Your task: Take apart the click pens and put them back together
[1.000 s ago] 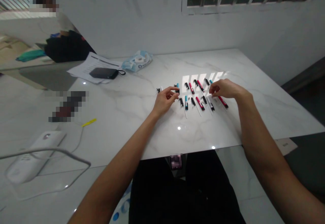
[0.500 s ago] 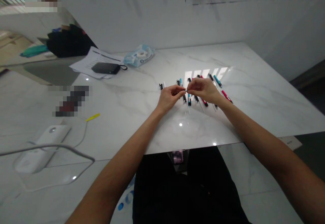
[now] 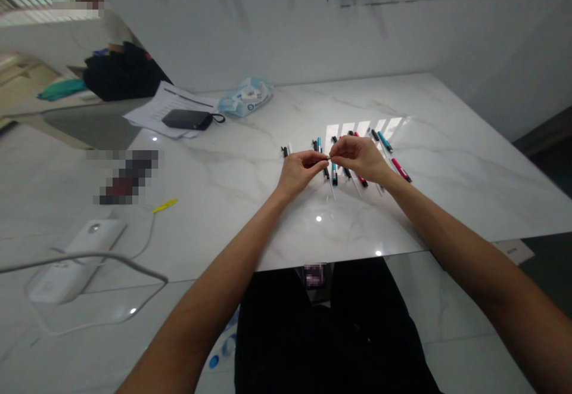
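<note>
Both hands meet over a row of pens on the white marbled table. My left hand [image 3: 298, 173] pinches a small, slim pen part [image 3: 329, 158], mostly hidden by the fingers. At its other end, the thumb and forefinger of my right hand [image 3: 360, 158] are closed on the same piece. Under and around the hands lie pen parts: a blue and black pen [image 3: 334, 174], a red pen [image 3: 401, 170], a teal one [image 3: 385, 142] and several thin white refills, one of them a refill [image 3: 332, 189] pointing towards me. A black piece [image 3: 285, 152] lies left of my left hand.
A blue wipes packet [image 3: 246, 97] lies near the wall, beside papers [image 3: 152, 114] with a black pouch-like case [image 3: 186, 120] on them. At left are a white power strip [image 3: 80, 257], a grey cable [image 3: 129, 260] and a yellow tag [image 3: 165, 205]. The table's front edge is near my lap.
My hands stay together in nearly the same pose, still pinching the small piece. The whole view has shifted very slightly; the pens on the table have not visibly moved.
</note>
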`<state>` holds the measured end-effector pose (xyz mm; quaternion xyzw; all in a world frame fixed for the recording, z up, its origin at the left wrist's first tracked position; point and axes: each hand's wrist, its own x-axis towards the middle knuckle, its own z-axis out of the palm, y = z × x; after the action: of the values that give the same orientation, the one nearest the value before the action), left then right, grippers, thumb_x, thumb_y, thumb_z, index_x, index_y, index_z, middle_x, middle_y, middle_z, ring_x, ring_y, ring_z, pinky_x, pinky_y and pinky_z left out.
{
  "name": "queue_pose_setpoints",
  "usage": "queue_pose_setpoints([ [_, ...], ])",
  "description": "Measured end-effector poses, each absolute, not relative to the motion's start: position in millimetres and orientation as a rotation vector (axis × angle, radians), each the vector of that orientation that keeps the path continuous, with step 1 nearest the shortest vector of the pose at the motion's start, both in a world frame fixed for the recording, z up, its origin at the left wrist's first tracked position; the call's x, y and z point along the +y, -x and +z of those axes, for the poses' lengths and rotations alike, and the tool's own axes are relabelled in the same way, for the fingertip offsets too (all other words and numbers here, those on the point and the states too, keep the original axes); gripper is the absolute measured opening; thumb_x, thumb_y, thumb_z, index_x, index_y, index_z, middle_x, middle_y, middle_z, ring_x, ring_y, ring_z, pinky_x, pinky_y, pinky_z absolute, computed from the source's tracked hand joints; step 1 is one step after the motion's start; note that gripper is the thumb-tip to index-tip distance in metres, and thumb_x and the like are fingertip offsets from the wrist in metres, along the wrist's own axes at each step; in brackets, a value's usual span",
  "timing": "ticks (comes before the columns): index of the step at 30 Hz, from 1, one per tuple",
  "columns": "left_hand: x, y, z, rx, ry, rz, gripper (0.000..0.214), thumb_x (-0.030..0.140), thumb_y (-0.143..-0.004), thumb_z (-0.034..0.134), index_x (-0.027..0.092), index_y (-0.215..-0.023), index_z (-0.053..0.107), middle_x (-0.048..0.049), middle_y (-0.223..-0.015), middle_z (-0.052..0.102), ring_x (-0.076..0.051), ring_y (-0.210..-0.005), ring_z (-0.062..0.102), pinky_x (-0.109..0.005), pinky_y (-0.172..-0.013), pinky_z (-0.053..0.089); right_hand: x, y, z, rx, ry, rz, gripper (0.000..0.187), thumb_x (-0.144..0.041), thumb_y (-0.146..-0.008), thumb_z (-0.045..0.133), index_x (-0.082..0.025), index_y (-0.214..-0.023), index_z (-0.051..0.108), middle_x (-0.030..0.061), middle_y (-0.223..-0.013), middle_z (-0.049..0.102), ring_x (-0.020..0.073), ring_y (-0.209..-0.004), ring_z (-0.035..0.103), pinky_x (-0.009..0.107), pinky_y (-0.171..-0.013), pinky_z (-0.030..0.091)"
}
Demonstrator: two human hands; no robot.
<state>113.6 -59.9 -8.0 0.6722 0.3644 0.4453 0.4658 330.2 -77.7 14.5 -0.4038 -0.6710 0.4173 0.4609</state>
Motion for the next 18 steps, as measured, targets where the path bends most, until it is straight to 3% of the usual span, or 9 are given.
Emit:
queue_pose_setpoints([
  [18,-57.8,-112.9,-6.9,0.858,-1.619,1.113,0.032,0.042,-0.079,0.092,0.017,-0.097,0.086,-0.0094,-0.097,0.085,-0.017,-0.084,0.077,-0.030,-0.083,0.060,-76.1,-328.3,11.6,-1.638,0.984,0.976,0.024,-0.039,-0.081,0.088,-0.021,-0.091,0.075,0.0033,-0.087,0.077,0.0185,-0.080,0.071,0.039,-0.083,0.063],
])
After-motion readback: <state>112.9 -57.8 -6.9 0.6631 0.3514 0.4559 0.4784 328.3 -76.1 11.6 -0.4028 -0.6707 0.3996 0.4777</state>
